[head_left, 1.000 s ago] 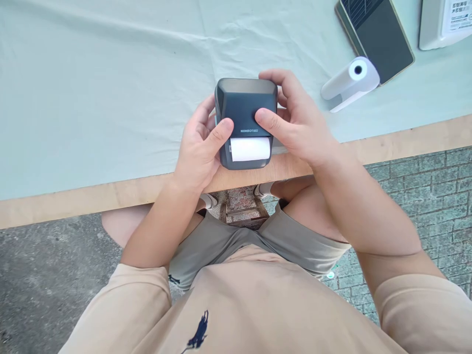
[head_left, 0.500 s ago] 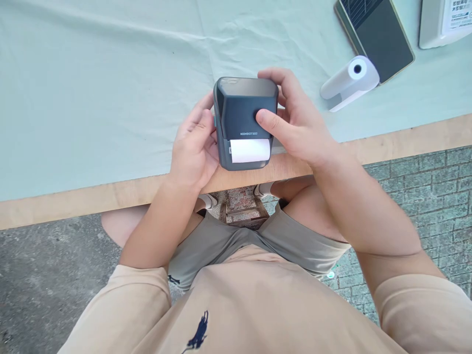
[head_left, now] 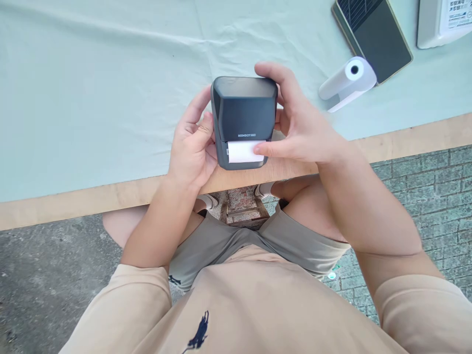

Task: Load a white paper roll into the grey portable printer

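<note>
While left hand [head_left: 191,147] holds printer [head_left: 245,115] at one side, right hand [head_left: 298,120] grasps opposite side; right thumb [head_left: 273,148] touches paper strip [head_left: 240,152].

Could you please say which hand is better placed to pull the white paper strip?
Probably the right hand: its thumb lies over the white paper strip, while the left hand holds the dark boxy plastic printer.
</note>
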The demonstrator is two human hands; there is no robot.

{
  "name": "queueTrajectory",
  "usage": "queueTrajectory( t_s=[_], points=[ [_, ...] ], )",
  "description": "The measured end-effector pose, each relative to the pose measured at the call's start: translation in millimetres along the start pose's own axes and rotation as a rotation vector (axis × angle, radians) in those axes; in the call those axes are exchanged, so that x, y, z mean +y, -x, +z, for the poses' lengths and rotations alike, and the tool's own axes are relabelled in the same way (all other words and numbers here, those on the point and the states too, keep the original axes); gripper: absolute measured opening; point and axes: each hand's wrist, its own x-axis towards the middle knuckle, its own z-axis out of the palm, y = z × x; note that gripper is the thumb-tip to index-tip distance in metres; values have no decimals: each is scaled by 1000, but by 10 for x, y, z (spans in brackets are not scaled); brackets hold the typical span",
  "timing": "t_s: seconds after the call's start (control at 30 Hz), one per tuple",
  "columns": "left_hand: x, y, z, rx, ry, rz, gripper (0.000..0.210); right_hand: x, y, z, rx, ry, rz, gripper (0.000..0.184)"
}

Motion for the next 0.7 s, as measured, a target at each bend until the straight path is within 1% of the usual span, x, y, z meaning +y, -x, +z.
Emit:
queueTrajectory(
  t_s=[0.07,0.13,0.17,0.23,0.27,0.3,0.33,0.43,0.5,0.57,0.63,0.7],
  points=[
    [-1,-3,-4,12,-5,-6,29,-18,1,-39,20,50,-10,80],
    [2,-3,-12,17,-4,-10,31,-40,-4,-53,121,129,-47,75],
    [4,-2,-15,11,-4,-14,33,-57,-11,-47,212,163,-83,69],
    [8,1,-18,-1,-4,-19,39,-106,-36,-13,434,211,-179,57],
    [7,1,-17,-4,-6,-21,42,-138,-53,15,529,228,-216,54],
    [4,1,-16,-9,-10,-26,43,-173,-71,46,597,241,-241,53],
    [-2,0,-14,-11,-13,-26,44,-208,-89,79,631,249,-250,52],
    [-24,-5,-13,-10,-11,-1,42,-296,-125,162,663,223,-262,42],
    [-22,-1,-10,-2,-8,14,40,-322,-125,187,666,199,-309,38],
    [1,13,-2,-4,-3,2,40,-323,-107,189,626,224,-340,31],
    [27,27,8,-18,10,-19,39,-303,-84,176,562,317,-355,19],
    [35,31,11,-29,24,-21,38,-274,-75,158,499,502,-369,12]
  ],
)
